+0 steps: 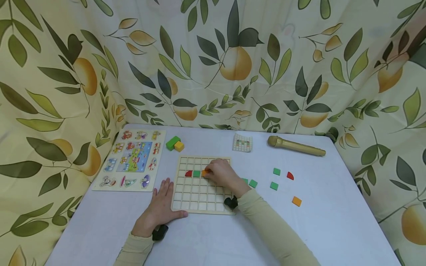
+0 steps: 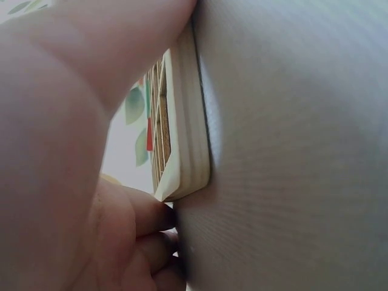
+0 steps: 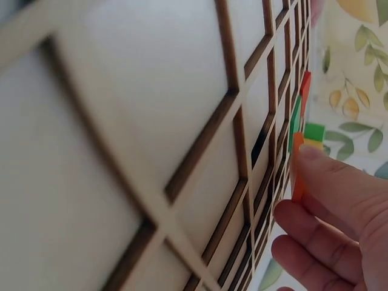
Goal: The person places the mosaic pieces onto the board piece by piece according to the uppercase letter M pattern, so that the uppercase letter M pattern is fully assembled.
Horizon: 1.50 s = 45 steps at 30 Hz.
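**Orange tile going onto the grid board**

While the left hand (image 1: 159,210) lies flat with straight fingers against the lower-left corner of the grid board (image 1: 199,205), the right hand (image 1: 222,174) pinches an orange tile (image 1: 204,172) at frame centre, just beside the green tile (image 1: 196,173) and red tile (image 1: 188,173).

The grid board (image 1: 201,199) is pale wood, smooth and matt, with thin wooden strips between its squares. The orange tile (image 3: 297,167) looks like painted wood, smooth with a soft shine. The table (image 1: 332,229) has a plain, matt, pale cover. The curtain (image 1: 233,62) in the upper part of the frame is soft printed cloth. The picture puzzle (image 1: 133,159) at the left looks like wood with glossy printed pictures. The sleeve (image 1: 269,229) is soft knit cloth.
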Available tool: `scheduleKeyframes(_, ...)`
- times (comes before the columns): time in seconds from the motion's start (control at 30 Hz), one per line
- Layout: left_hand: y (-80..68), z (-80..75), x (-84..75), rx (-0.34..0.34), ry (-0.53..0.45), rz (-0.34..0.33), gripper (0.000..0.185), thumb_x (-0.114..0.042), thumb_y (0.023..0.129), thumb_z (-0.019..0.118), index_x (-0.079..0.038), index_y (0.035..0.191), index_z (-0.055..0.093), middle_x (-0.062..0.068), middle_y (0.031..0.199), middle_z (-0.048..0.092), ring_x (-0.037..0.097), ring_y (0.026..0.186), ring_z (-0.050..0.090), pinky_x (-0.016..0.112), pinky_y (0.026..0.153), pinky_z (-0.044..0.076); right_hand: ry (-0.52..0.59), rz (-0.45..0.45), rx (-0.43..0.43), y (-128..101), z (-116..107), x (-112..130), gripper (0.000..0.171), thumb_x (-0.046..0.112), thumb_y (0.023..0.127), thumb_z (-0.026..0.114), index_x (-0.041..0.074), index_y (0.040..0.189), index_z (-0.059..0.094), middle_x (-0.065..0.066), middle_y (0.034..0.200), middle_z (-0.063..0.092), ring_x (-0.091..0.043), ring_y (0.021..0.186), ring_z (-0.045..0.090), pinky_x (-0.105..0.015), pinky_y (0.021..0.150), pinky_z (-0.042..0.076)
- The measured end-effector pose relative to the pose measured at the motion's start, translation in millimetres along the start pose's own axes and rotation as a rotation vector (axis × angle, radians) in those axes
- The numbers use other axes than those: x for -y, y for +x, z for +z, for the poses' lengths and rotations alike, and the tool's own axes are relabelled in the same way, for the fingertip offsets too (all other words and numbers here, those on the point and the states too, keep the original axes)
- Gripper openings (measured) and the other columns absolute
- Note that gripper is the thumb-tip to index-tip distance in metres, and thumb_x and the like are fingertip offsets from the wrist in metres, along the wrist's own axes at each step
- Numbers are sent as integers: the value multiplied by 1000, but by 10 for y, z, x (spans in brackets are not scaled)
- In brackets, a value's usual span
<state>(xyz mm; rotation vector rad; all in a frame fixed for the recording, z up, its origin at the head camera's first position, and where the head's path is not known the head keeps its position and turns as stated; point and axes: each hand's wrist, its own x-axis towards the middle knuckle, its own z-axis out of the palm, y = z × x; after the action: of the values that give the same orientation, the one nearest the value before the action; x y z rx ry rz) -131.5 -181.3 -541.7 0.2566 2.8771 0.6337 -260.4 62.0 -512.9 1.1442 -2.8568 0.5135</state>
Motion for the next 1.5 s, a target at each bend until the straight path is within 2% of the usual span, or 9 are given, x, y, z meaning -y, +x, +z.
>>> scheduleKeyframes(0.27,-4,2,3,11,-5,-1,125,-69,71,73,8,152,17,24,159,8,37,146,1,59,112,4,-19,52,2,12,17,72,18,25,87,76,11,98,77,0,91,68,-24,91,61,-47,85,45)
scheduleKeyframes(0.43,-3,-1,-4,3,-4,0,125,-68,71,74,9,151,18,25,159,9,38,146,2,60,112,5,-41,47,-14,1,24,77,19,24,85,78,10,98,77,-1,91,67,-25,90,60,-50,85,45)
scheduleKeyframes(0.67,-10,-1,-14,-8,-14,8,124,-67,70,75,10,150,20,26,158,12,39,146,4,61,111,6,-6,81,-18,-106,-45,-58,29,28,87,76,8,109,75,-4,102,67,-25,92,58,-48,82,45)
scheduleKeyframes(1.0,-2,-1,-7,-12,-22,17,124,-66,70,76,10,150,20,26,158,11,40,146,3,62,111,5,-9,205,-74,-590,-345,-631,28,21,86,76,3,107,74,-9,101,68,-30,94,59,-48,77,48)
scheduleKeyframes(1.23,-1,3,-3,-17,-23,16,124,-65,69,77,10,151,20,26,158,12,40,145,4,62,111,6,-8,348,-67,-1057,-551,-1083,29,17,86,76,-1,107,73,-15,101,69,-38,97,59,-55,77,47)
scheduleKeyframes(1.5,-3,-17,-15,-4,-34,12,124,-63,70,78,10,151,19,27,158,10,40,146,3,62,111,4,-2,493,-27,-1468,-691,-1413,34,19,88,74,-4,114,70,-22,111,65,-42,106,54,-60,88,41)
